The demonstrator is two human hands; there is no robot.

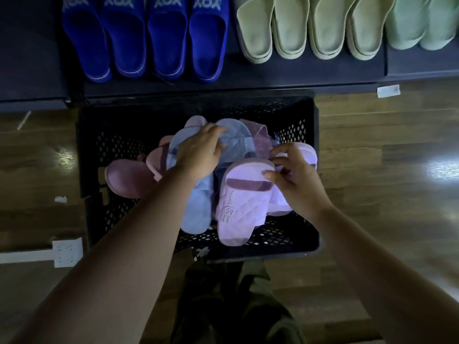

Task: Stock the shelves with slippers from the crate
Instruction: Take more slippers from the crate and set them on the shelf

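A black perforated crate [104,145] stands on the floor below me, holding several pink, lilac and pale blue slippers. My left hand [198,150] lies on a pale blue slipper [196,207] in the middle of the pile, fingers curled over its strap. My right hand [295,175] pinches the strap edge of a lilac quilted slipper [236,214] at the crate's front right. A dusty pink slipper [124,180] lies at the crate's left side. The dark shelf [273,78] runs just beyond the crate.
On the shelf stand several royal blue slippers [146,40], several pale olive slides [310,28] and mint green ones [419,26] at the far right. A white power strip [67,252] lies on the wooden floor to the left. My dark trouser legs [236,306] are below the crate.
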